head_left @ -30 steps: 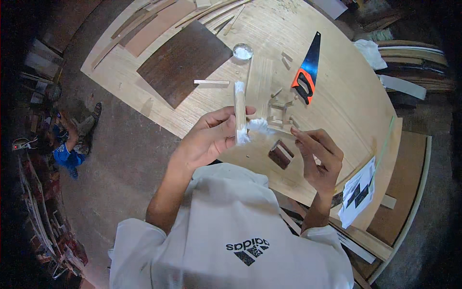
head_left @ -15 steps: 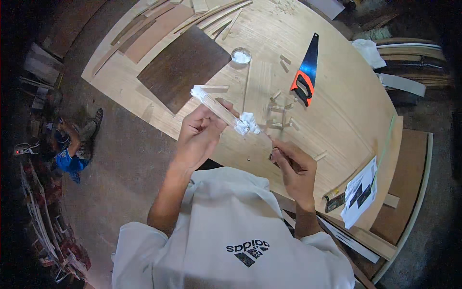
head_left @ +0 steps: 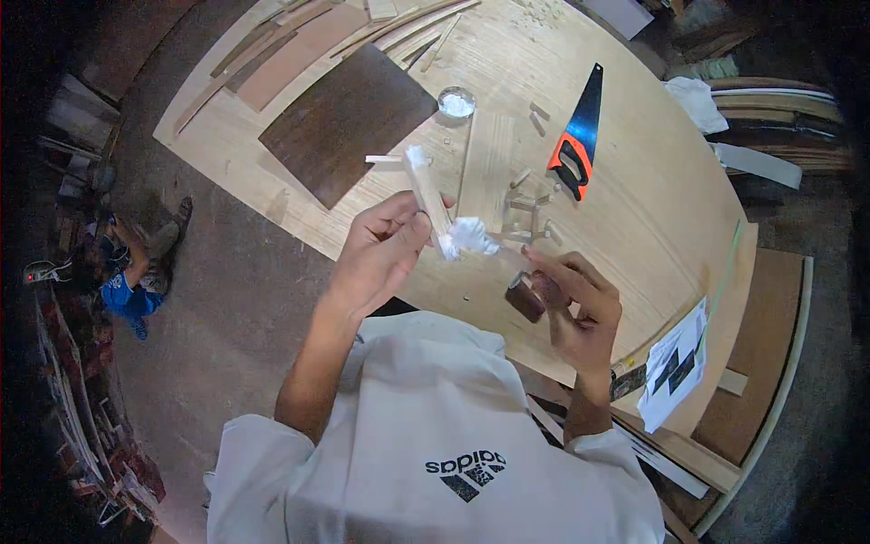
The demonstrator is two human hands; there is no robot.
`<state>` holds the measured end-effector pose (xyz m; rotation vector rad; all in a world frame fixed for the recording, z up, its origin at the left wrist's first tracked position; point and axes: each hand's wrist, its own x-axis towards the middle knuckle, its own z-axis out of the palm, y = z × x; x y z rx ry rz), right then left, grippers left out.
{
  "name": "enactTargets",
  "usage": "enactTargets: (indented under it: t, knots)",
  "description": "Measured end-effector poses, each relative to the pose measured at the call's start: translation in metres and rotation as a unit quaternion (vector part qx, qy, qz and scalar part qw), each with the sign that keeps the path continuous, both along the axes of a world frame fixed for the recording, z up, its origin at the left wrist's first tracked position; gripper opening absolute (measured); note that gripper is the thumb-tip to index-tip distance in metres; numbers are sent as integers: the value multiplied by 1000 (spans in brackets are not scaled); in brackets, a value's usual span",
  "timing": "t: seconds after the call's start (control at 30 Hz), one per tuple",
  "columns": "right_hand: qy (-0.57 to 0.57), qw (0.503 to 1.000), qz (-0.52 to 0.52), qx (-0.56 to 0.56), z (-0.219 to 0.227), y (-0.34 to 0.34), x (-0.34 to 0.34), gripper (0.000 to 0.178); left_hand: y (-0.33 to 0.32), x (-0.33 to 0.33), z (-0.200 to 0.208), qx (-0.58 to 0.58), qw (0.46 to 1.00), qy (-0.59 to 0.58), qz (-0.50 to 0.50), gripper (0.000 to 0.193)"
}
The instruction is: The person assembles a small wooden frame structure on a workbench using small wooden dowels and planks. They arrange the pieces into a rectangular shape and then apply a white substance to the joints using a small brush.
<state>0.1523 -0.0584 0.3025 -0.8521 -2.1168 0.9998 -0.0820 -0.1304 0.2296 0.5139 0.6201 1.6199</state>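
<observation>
A short wooden strip (head_left: 428,192) is pinched in my left hand (head_left: 382,243), both its ends coated with white paste. My right hand (head_left: 580,304) grips a thin stick (head_left: 513,259) whose tip carries a lump of white paste (head_left: 473,236), touching or almost touching the strip's near end. Beyond my hands, a round clear dish (head_left: 455,106) holds more white paste. Another small wooden strip (head_left: 384,160) shows behind the coated one, partly over the dark board (head_left: 349,127). Close to my right fingers is a small dark brown block-like thing (head_left: 525,297), partly hidden by them.
A handsaw (head_left: 576,136) with an orange and black handle lies on the wooden table (head_left: 652,208). Small wood pieces (head_left: 530,213) are scattered near it. Long strips (head_left: 399,36) lie at the far left, papers (head_left: 675,363) at the right edge. Another person (head_left: 136,272) sits low at the left.
The strip in my left hand has turned to stand more upright in view. My right hand has shifted slightly right, with the paste-loaded stick still at the strip's near end.
</observation>
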Motion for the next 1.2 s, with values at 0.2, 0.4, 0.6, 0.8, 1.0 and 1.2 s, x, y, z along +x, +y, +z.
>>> enactTargets:
  t: [0.2,0.4,0.6,0.8,1.0,1.2]
  knots:
    - [-21,998,20,63,8,6,-3,44,0,0,-3,13,999,-27,-18,32]
    - [-20,998,42,45,14,10,-1,43,-2,-1,-5,9,999,-31,-31,32]
    - [-32,996,58,56,16,15,-1,43,-2,0,0,-1,999,-32,-42,33]
    - [-30,993,87,72,12,21,3,42,-2,-4,0,19,996,-53,-65,33]
    - [-49,993,79,77,11,24,0,45,0,-1,4,8,996,-59,-68,34]
    - [-73,986,149,13,18,30,7,49,1,-4,-5,27,988,-101,-109,34]
